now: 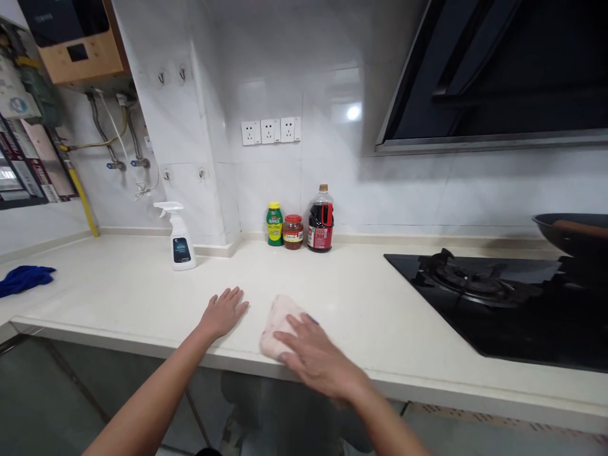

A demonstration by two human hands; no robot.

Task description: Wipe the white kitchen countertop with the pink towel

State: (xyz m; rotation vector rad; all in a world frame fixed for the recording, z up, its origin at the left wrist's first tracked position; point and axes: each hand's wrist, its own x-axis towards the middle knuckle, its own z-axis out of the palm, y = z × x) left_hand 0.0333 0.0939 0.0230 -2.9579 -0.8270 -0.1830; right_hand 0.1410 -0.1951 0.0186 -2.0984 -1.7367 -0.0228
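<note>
My left hand [225,313] lies flat on the white countertop [361,304] near its front edge, fingers stretched out and holding nothing. To its right, my right hand [316,354] presses a folded pale pink cleaning cloth [278,323] against the counter. The fingers spread over the cloth's right part, and the thumb side grips its near edge. Part of the cloth is hidden under the hand, which is slightly blurred. Behind my left hand, a white spray bottle [180,237] stands upright with its nozzle to the left.
Against the tiled wall stand a green bottle [274,225], a red-lidded jar [293,233] and a dark sauce bottle [321,221]. A black gas stove [456,316] holds a wok [565,231] at right, under a range hood [498,76]. A blue cloth [23,278] lies far left.
</note>
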